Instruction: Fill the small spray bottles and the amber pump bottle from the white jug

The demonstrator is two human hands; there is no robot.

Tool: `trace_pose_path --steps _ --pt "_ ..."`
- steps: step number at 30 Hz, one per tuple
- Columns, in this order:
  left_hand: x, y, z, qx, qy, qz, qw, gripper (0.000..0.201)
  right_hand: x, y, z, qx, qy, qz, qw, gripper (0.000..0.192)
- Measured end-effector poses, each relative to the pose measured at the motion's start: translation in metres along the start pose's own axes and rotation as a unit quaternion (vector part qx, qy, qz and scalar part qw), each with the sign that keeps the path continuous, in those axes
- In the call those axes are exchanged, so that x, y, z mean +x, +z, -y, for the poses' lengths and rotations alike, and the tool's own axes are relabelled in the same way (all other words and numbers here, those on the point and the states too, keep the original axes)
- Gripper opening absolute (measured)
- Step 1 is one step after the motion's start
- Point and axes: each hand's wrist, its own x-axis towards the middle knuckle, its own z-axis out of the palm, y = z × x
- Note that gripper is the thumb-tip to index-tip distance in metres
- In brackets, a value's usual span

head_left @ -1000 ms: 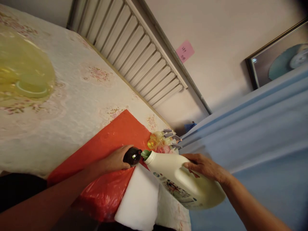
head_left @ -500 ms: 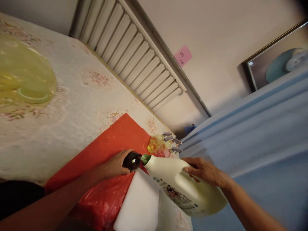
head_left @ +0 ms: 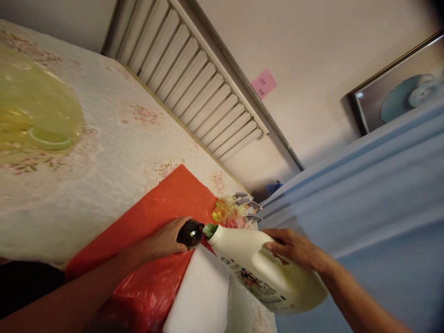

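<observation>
My left hand (head_left: 169, 237) is wrapped round a dark, glossy bottle (head_left: 192, 233) that stands over the red plastic sheet (head_left: 163, 194). In my right hand (head_left: 291, 245) is a large cream detergent jug (head_left: 263, 263), gripped by its handle and tipped to the left. The green spout (head_left: 209, 230) of the jug meets the mouth of the dark bottle. Whether liquid flows there I cannot make out. Just beyond the spout are several small clear bottles (head_left: 229, 208) with grey trigger tops and some yellow liquid.
A white block (head_left: 197, 296) lies beside the red sheet on the flowered tablecloth (head_left: 114, 152). A big yellowish transparent container (head_left: 41, 101) is at the left. Behind the table is a radiator (head_left: 194, 78); blue fabric (head_left: 364, 194) hangs at the right below a framed picture (head_left: 391, 88).
The view has shifted very slightly. Both hands, the dark bottle and the tilted jug keep practically the same positions.
</observation>
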Motion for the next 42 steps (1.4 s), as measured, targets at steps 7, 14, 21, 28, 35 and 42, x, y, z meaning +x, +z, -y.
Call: trace_pose_path --steps 7,14,21,28,35,42 --pt "0.002 0.001 0.004 -0.021 0.006 -0.013 1.0 0.062 0.001 0.0 -0.001 0.0 0.006 0.0 1.0 0.04" --pt "0.0 -0.001 -0.003 -0.023 0.014 -0.009 1.0 0.058 0.001 0.001 0.003 0.003 0.013 -0.001 1.0 0.046" --pt "-0.001 -0.002 -0.005 -0.018 0.012 -0.017 1.0 0.059 0.001 0.001 0.001 0.004 0.011 0.002 1.0 0.042" --pt "-0.001 -0.002 -0.006 -0.014 0.001 -0.017 1.0 0.061 0.001 0.001 0.003 0.006 0.018 0.0 1.0 0.045" --pt "-0.001 -0.002 -0.001 -0.018 -0.006 -0.014 1.0 0.063 0.001 0.001 0.002 0.012 0.015 0.0 1.0 0.044" --pt "0.0 0.0 0.002 -0.029 -0.005 -0.018 0.999 0.063 0.001 0.001 0.002 0.017 0.013 -0.001 1.0 0.048"
